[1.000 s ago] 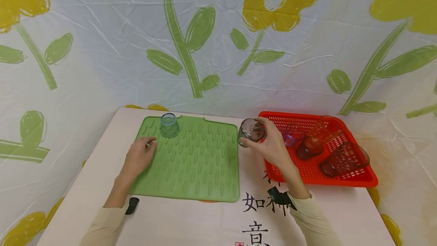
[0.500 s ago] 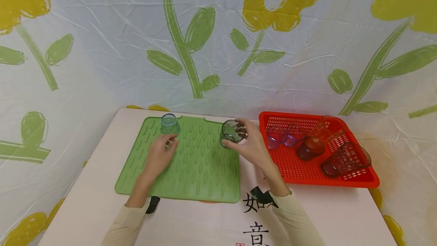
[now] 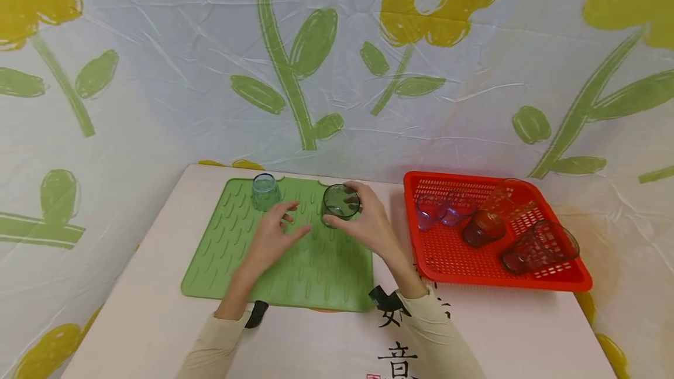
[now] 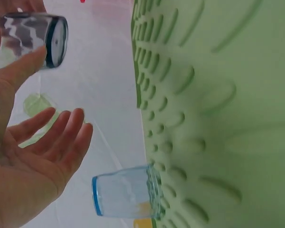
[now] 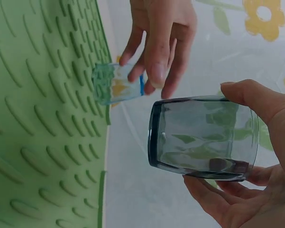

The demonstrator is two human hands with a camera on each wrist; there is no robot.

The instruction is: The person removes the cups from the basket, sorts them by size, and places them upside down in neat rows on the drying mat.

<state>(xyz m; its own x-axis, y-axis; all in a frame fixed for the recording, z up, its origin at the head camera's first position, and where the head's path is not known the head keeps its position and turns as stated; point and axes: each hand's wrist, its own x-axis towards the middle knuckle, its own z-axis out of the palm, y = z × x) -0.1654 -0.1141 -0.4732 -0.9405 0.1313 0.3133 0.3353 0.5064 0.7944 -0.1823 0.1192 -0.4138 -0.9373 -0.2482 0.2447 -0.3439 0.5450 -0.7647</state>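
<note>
My right hand holds a grey-tinted clear glass tumbler over the right half of the green ridged mat, its thumb and fingers around the upper part. The tumbler's thick dark base faces the mat, apart from it. To its left, my left hand hovers with fingers spread and slightly bent, holding nothing; a gap separates it from the tumbler in the head view. A light-blue glass stands on the mat's far left corner, thick blue end up, wider end down.
A red perforated basket sits on the table to the right. Several glasses lie in it, among them a tall tumbler and a short dark one. Behind the table hangs a flower-printed cloth.
My right hand has carried the grey tumbler left, from beside the basket to over the mat. My left hand has moved right toward it, its fingers spreading.
</note>
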